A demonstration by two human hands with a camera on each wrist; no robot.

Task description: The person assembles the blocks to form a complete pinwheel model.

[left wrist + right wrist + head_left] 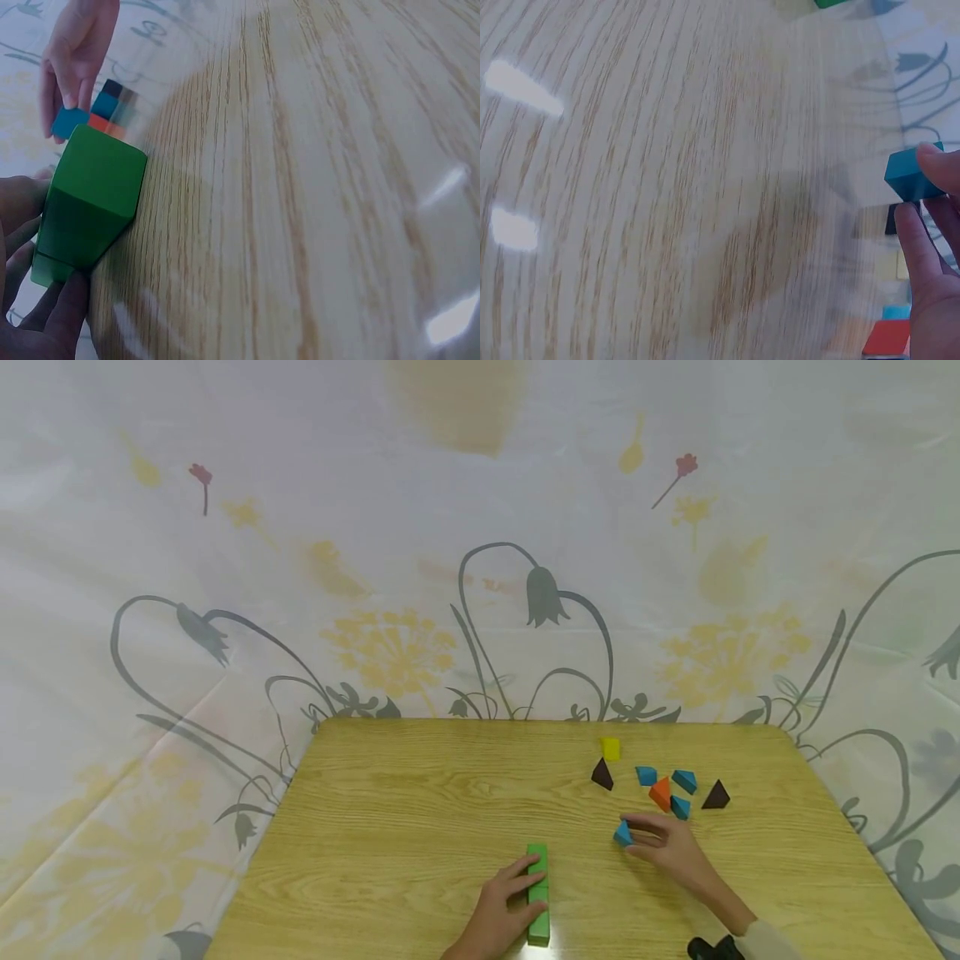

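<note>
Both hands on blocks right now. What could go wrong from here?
1. The blue block sits at the right hand's fingertips, so it might slip or twist.
2. The green blocks show a seam under the left hand; an uneven push could knock them out of line.
3. The orange block lies close beyond the right hand; a stray knuckle may bump it.

Partly hidden, partly cropped.
In the head view, the left hand [498, 906] covers part of the green blocks [542, 896]; the bottom edge crops the tabletop [420, 802] and a black wrist device [712, 949]. In the right wrist view, the edge-cropped right hand [934, 304] hides part of a blue block [906, 176].
</note>
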